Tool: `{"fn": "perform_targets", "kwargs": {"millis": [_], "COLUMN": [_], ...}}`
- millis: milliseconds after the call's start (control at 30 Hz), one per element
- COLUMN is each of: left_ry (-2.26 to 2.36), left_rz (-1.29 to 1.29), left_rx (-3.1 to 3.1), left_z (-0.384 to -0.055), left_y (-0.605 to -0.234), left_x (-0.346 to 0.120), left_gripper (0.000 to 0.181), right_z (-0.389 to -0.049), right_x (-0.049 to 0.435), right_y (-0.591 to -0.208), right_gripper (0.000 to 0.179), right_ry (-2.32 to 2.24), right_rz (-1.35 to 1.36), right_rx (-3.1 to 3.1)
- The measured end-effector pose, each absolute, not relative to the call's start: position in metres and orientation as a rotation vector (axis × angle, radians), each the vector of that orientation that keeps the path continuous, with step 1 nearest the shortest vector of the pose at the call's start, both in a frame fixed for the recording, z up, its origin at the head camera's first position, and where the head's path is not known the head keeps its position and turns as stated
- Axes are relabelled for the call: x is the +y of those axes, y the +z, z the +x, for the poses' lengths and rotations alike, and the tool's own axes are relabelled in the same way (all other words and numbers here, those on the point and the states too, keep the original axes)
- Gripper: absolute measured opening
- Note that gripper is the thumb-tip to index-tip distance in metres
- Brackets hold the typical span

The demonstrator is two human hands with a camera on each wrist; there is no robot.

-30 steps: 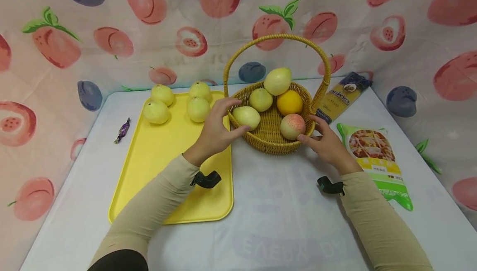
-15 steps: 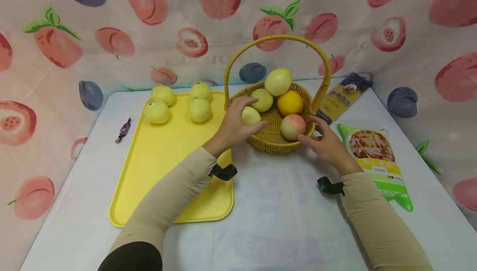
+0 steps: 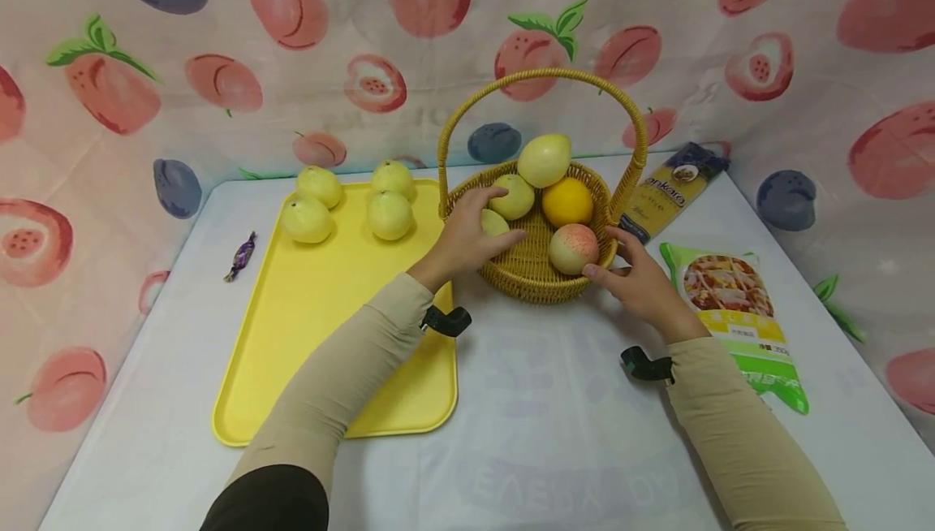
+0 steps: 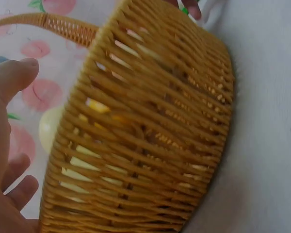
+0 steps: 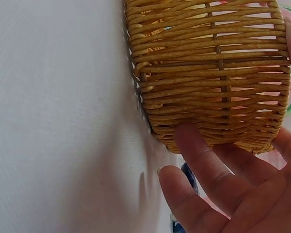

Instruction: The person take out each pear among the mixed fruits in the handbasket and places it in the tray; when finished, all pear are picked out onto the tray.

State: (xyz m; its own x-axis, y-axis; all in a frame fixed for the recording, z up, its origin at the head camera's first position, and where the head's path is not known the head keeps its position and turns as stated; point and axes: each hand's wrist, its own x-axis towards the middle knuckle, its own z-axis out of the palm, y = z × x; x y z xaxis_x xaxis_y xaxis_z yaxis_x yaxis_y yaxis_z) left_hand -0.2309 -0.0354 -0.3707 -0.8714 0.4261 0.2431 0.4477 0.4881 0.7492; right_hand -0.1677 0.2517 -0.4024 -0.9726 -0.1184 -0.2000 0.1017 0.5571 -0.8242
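A golden wicker basket [image 3: 536, 287] with a tall arched handle stands at the back of the table. It holds a peach [image 3: 574, 248], an orange [image 3: 567, 202], a large pale yellow-green fruit [image 3: 544, 160] and a round green fruit [image 3: 514, 196]. Over the basket's left rim reaches my left hand [image 3: 465, 237], thumb spread from the fingers. Beneath it, another pale green fruit [image 3: 493, 223] is partly covered; I see no grip on it. My right hand [image 3: 643, 281] holds the basket's right side, thumb at the rim, fingers against the outer weave [image 5: 223, 92].
Left of the basket lies a yellow tray [image 3: 321, 312] with several pale green fruits [image 3: 390, 214] at its far end. A purple wrapped candy [image 3: 240, 256] is beside it. To the right are a pasta packet [image 3: 668, 194] and a green-and-yellow food bag [image 3: 738, 312].
My left hand has moved right, from the basket's left edge to over the pale green fruit, covering more of it. My right hand stays on the basket, and the fruits appear unmoved.
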Motion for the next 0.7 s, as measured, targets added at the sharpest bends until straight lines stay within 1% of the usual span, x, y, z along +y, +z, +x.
{"fn": "perform_targets", "kwargs": {"millis": [467,700], "left_ry": [-1.235,-1.207], "left_rz": [-0.804,-0.784], "left_rx": [-2.816,-2.879], "left_z": [-0.257,-0.261], "left_y": [-0.373,-0.371], "left_x": [-0.035,-0.034], "left_gripper": [0.073,0.075], "right_z": [-0.167,-0.166], "right_x": [0.251,0.250], "right_y": [-0.400,-0.399], "right_gripper": [0.094,0.093], "right_ry": [-1.363,-1.365], "right_rz": [0.005,-0.001], "right_rx": [2.560,2.560]}}
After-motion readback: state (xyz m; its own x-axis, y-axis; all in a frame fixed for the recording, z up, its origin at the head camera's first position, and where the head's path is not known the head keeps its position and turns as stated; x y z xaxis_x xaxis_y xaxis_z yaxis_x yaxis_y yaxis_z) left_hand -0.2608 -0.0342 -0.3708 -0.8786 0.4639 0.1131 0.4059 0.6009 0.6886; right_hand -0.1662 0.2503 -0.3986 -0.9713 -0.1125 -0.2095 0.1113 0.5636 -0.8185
